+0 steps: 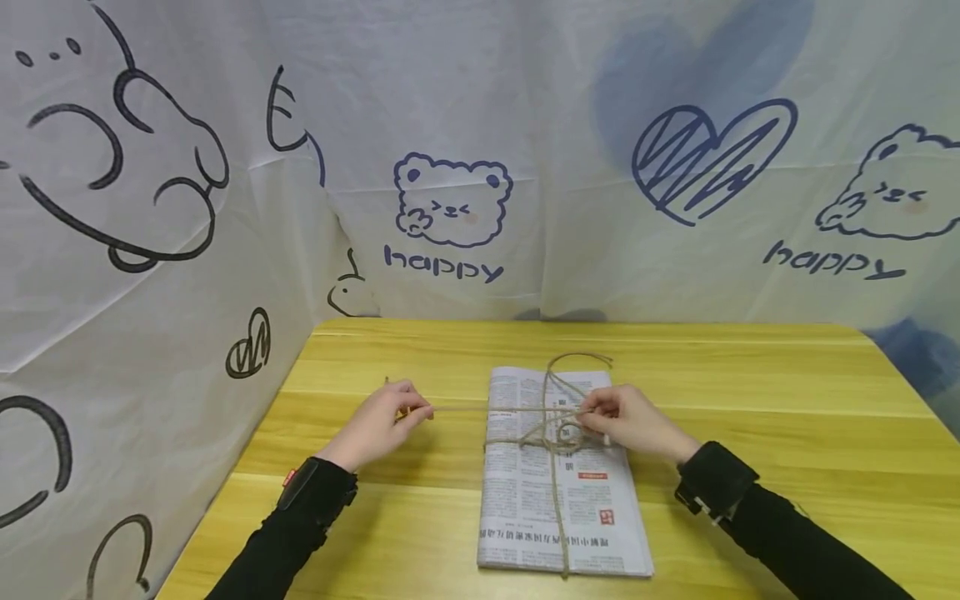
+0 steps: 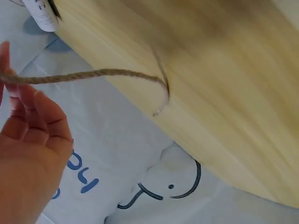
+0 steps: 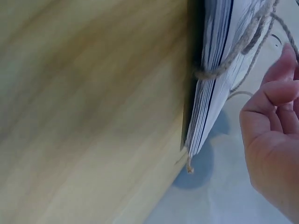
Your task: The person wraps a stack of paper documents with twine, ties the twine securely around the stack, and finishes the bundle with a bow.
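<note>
Left hand (image 1: 377,425) and right hand (image 1: 636,423) each pinch jute twine (image 1: 461,409), straight between them; the twine-wrapped newspaper stack (image 1: 517,508) lies beneath the right hand. Uneven pulling could drag the twine askew.

The head view is bright, the wrist views softer, with diffuse shadows on the tabletop (image 2: 210,107).

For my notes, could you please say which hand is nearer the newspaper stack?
Right: the right hand is over the right edge of the newspaper stack; the left hand is off its left side.
</note>
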`<action>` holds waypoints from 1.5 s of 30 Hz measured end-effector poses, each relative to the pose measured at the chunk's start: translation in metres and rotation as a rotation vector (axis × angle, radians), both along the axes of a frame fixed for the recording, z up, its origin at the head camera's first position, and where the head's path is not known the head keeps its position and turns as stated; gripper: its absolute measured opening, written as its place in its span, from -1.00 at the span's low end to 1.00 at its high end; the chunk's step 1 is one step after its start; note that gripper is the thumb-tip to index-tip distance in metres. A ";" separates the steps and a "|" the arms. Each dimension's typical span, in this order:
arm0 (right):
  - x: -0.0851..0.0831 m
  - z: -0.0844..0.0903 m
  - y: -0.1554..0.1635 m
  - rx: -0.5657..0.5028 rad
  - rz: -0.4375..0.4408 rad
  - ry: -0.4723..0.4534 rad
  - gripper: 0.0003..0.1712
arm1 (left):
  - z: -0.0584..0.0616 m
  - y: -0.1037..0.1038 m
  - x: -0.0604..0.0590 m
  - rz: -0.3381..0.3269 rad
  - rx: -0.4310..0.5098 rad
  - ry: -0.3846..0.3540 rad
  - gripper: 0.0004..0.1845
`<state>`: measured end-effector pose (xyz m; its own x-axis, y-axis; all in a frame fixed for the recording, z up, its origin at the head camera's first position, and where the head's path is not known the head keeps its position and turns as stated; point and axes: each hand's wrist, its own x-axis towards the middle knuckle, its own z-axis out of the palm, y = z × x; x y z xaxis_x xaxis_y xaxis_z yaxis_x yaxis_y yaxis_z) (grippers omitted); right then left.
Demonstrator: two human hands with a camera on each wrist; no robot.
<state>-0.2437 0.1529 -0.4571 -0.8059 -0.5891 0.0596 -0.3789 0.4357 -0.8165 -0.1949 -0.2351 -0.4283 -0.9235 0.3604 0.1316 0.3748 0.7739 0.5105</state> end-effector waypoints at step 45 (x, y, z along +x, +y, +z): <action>-0.008 0.004 -0.020 -0.053 -0.097 0.104 -0.83 | -0.016 0.131 -0.001 0.015 -0.045 -0.037 -0.64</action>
